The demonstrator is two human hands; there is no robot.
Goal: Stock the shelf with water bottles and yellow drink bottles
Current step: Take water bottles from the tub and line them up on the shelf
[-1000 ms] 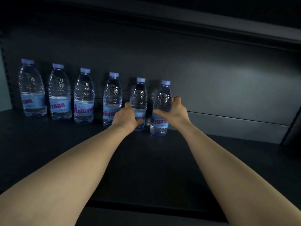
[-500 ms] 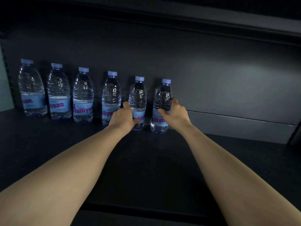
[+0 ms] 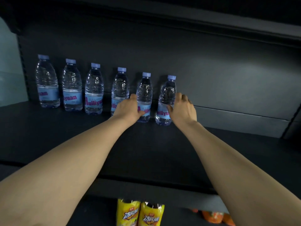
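Several clear water bottles with blue caps and blue labels stand in a row along the back of the dark shelf point(image 3: 146, 152). My left hand point(image 3: 128, 109) holds the fifth water bottle point(image 3: 144, 93), thumb across its label. The sixth water bottle point(image 3: 167, 93) ends the row on the right. My right hand point(image 3: 183, 109) is at that bottle's right side, thumb on the label and fingers lifted loosely off it. Two yellow drink bottles point(image 3: 140, 213) show below the shelf's front edge.
The shelf's dark back wall point(image 3: 211, 70) is right behind the bottles, and an upper shelf point(image 3: 211, 22) hangs overhead. Bare shelf floor lies to the right of the row. Orange packets point(image 3: 213, 216) lie beside the yellow bottles below.
Both bottles now stand in the row at the back. My right hand's fingers have loosened from the sixth bottle. The view has dropped, bringing the yellow bottles into sight.
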